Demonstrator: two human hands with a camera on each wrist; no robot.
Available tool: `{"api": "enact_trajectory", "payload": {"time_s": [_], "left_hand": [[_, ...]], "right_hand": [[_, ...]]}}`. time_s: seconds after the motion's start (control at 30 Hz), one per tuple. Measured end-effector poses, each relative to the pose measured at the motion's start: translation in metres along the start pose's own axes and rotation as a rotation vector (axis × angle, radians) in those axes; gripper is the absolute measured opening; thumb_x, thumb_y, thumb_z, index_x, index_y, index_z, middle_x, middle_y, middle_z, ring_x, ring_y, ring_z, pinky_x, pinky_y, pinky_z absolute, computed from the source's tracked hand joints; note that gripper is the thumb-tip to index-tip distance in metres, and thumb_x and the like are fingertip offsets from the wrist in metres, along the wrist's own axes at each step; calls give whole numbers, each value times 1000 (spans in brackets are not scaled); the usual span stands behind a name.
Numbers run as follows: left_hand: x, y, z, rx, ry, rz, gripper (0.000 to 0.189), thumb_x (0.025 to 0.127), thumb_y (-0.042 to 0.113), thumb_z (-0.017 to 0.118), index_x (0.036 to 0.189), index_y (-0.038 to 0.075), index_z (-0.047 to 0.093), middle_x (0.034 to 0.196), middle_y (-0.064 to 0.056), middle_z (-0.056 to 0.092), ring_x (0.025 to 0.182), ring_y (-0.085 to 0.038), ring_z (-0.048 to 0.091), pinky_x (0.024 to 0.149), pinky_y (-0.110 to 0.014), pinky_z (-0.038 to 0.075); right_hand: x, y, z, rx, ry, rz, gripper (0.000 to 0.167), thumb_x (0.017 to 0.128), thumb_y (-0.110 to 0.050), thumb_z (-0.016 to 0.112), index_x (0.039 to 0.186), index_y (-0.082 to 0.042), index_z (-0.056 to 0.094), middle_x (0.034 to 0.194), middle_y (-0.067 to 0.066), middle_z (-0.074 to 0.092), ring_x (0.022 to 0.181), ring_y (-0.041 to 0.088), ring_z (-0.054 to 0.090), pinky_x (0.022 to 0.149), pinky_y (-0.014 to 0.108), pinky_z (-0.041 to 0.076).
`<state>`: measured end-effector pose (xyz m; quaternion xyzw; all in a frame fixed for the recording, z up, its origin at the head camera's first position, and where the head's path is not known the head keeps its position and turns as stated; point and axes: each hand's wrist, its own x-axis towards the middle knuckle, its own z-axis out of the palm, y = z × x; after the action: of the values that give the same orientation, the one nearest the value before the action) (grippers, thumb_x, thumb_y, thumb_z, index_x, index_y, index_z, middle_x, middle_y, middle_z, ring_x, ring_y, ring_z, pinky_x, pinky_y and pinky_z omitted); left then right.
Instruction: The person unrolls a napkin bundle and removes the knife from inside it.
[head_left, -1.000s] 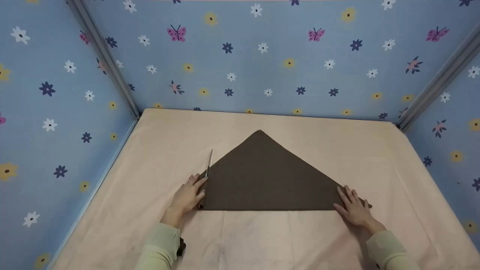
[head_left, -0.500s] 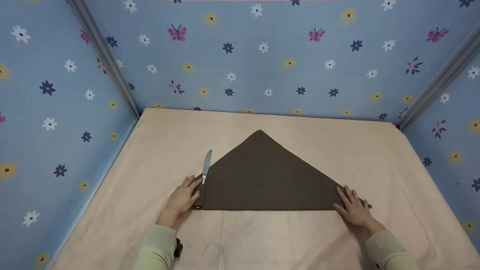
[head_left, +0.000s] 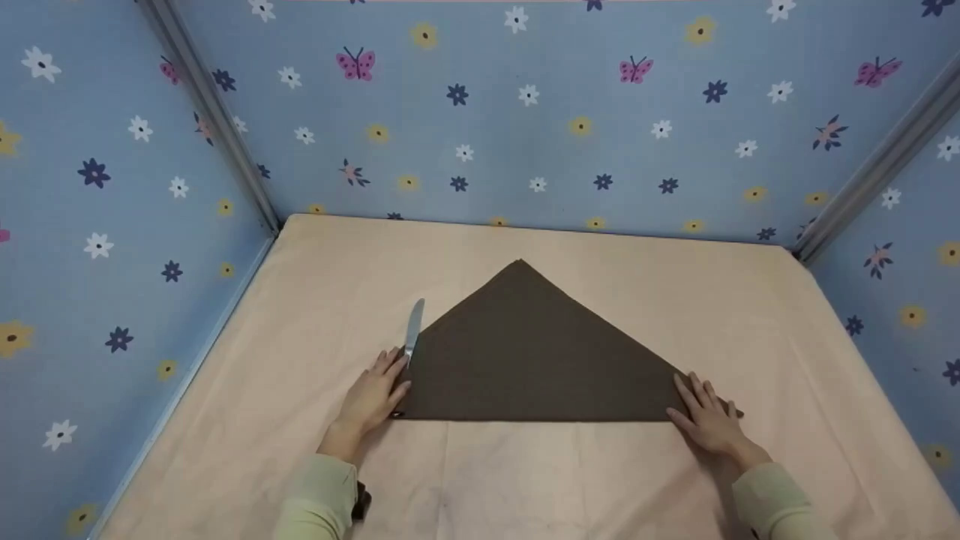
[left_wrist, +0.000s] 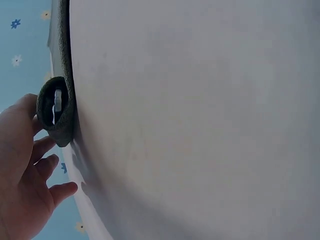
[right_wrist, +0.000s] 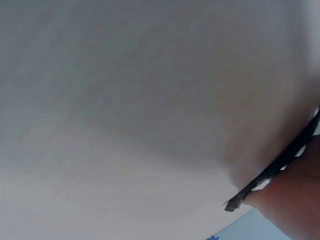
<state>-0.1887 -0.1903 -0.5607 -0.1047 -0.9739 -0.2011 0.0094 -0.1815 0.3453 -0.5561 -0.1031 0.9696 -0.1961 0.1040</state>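
A dark brown cloth (head_left: 525, 360), folded into a triangle, lies flat with its point toward the back wall. Its left end is rolled, and the hollow roll (left_wrist: 61, 135) shows end-on in the left wrist view. The table knife (head_left: 414, 326) has its blade sticking out at the back of the roll; a shiny end shows inside it, and the rest is hidden. My left hand (head_left: 371, 397) touches the roll with its fingers extended and slightly bent. At the cloth's right corner, my right hand (head_left: 709, 420) rests with fingers spread, pressing it down.
A pale peach cover (head_left: 510, 480) with soft creases spreads over the table. Blue walls (head_left: 495, 120) printed with flowers and butterflies enclose it at the back and both sides. Grey metal posts (head_left: 217, 120) stand at the back corners.
The knife has turned from edge-on to showing its blade's flat side. My left hand shifted left with the roll, then slightly back right over it. My right hand stays in place.
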Motion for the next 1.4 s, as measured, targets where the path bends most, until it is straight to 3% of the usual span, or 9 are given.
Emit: {"api": "enact_trajectory", "payload": {"time_s": [0.53, 1.4], "left_hand": [[2, 2, 7, 39, -21, 50, 55, 86, 35, 56, 133, 9, 42, 140, -16, 28, 128, -34, 23, 95, -55, 28], [-1, -5, -3, 24, -73, -10, 57, 84, 36, 57, 133, 10, 42, 140, -18, 27, 129, -36, 21, 96, -56, 26]], "right_hand": [[0, 1, 1, -7, 11, 9, 66, 93, -40, 40, 138, 3, 20, 141, 28, 6, 126, 48, 2, 88, 70, -2], [1, 2, 1, -10, 11, -2, 65, 93, -38, 40, 139, 3, 19, 141, 30, 6, 126, 49, 2, 88, 71, -2]]}}
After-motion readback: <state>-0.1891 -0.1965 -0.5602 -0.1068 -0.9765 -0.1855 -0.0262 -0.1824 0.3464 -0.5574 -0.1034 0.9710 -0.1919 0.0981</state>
